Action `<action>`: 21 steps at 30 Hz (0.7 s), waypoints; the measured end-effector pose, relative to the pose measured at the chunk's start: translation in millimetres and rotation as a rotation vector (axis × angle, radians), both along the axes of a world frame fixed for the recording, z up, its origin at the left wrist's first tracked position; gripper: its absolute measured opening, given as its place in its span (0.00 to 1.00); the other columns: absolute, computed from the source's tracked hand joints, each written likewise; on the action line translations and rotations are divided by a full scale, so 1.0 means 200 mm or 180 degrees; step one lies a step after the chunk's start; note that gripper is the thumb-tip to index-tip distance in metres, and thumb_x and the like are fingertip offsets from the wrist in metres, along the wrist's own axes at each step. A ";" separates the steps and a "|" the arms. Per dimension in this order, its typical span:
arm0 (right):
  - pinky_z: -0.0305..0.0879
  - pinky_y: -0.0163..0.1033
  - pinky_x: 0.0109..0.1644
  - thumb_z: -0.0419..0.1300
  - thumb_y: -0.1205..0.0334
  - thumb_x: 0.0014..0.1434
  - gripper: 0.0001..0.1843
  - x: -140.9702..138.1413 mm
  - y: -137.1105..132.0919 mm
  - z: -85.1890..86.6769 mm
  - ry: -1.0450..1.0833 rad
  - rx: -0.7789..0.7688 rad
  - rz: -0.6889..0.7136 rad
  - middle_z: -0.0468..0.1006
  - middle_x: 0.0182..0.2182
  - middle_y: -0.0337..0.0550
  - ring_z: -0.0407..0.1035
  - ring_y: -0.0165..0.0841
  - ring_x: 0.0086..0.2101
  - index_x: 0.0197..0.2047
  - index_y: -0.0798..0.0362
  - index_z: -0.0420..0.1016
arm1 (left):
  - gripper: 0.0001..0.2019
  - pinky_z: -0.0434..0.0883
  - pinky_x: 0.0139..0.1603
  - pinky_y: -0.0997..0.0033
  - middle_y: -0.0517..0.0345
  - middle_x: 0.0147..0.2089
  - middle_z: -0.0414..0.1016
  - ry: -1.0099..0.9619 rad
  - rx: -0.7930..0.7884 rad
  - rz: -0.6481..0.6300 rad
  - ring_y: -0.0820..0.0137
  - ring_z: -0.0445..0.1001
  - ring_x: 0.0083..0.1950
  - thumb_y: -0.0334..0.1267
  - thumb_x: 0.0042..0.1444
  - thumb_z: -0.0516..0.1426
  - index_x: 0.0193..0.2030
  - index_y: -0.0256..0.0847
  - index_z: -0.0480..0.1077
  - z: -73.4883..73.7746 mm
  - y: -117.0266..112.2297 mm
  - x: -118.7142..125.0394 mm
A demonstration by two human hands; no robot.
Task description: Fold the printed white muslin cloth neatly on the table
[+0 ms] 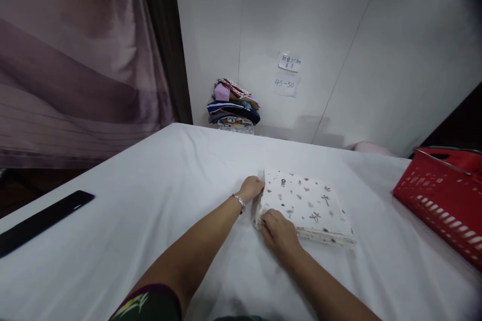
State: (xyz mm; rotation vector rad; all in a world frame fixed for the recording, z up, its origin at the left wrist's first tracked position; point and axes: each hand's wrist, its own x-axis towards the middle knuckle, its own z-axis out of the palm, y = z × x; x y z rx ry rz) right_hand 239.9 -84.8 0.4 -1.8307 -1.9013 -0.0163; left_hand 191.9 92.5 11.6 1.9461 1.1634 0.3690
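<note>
A folded white cloth (pixel 307 204) with small dark prints lies on the white-covered table (pixel 150 200). My left hand (pixel 251 188), with a bracelet on the wrist, grips the cloth's far left corner with curled fingers. Fingers closed, my right hand (pixel 277 233) holds the cloth's near left corner. Both hands are on the cloth's left edge.
A red plastic basket (pixel 440 195) stands at the table's right edge. A stack of folded colourful clothes (pixel 233 108) sits against the white wall at the back. A long black strip (pixel 41 220) lies at the table's left edge. Two paper notes (pixel 288 72) hang on the wall.
</note>
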 end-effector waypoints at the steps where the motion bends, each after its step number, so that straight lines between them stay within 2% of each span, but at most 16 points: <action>1: 0.59 0.36 0.35 0.50 0.65 0.59 0.05 0.00 0.00 0.00 -0.0002 -0.0005 0.0003 0.70 0.35 0.42 0.64 0.34 0.36 0.37 0.50 0.65 | 0.09 0.60 0.28 0.76 0.55 0.27 0.73 -0.0042 -0.0014 0.0005 0.71 0.69 0.29 0.40 0.48 0.54 0.26 0.37 0.69 0.00 0.00 0.01; 6: 0.59 0.37 0.36 0.51 0.65 0.59 0.06 -0.01 0.00 0.00 -0.0069 -0.0041 -0.0057 0.71 0.37 0.42 0.64 0.35 0.38 0.40 0.50 0.66 | 0.18 0.61 0.27 0.75 0.57 0.25 0.71 -0.0132 -0.0100 0.0038 0.72 0.67 0.28 0.49 0.54 0.49 0.25 0.37 0.68 0.02 0.00 0.06; 9: 0.59 0.37 0.35 0.52 0.65 0.58 0.09 -0.01 0.00 0.00 -0.0192 -0.0054 -0.0069 0.71 0.37 0.43 0.64 0.35 0.38 0.44 0.49 0.66 | 0.14 0.61 0.27 0.75 0.57 0.25 0.71 -0.0073 -0.0134 0.0028 0.71 0.68 0.28 0.46 0.52 0.52 0.27 0.37 0.69 0.02 0.00 0.07; 12: 0.58 0.36 0.34 0.51 0.65 0.59 0.09 -0.02 0.00 0.01 -0.0283 -0.0075 -0.0030 0.70 0.36 0.43 0.64 0.35 0.37 0.43 0.49 0.67 | 0.10 0.61 0.28 0.74 0.55 0.25 0.71 0.0056 -0.0049 0.0024 0.69 0.69 0.30 0.42 0.48 0.55 0.25 0.37 0.69 0.02 0.02 0.07; 16: 0.57 0.35 0.33 0.50 0.65 0.60 0.09 -0.01 0.00 0.01 -0.0358 -0.0190 -0.0027 0.70 0.36 0.42 0.64 0.34 0.37 0.43 0.48 0.68 | 0.10 0.61 0.31 0.73 0.51 0.26 0.72 0.0190 0.0083 -0.0020 0.67 0.70 0.32 0.40 0.47 0.56 0.21 0.36 0.67 0.01 0.04 0.07; 21: 0.56 0.34 0.34 0.49 0.64 0.61 0.10 -0.02 0.00 0.03 -0.0370 -0.0315 -0.0006 0.70 0.36 0.42 0.63 0.33 0.37 0.43 0.48 0.68 | 0.13 0.61 0.28 0.76 0.54 0.28 0.73 0.0207 -0.0028 -0.0084 0.71 0.69 0.30 0.45 0.50 0.54 0.27 0.35 0.69 0.01 0.03 0.06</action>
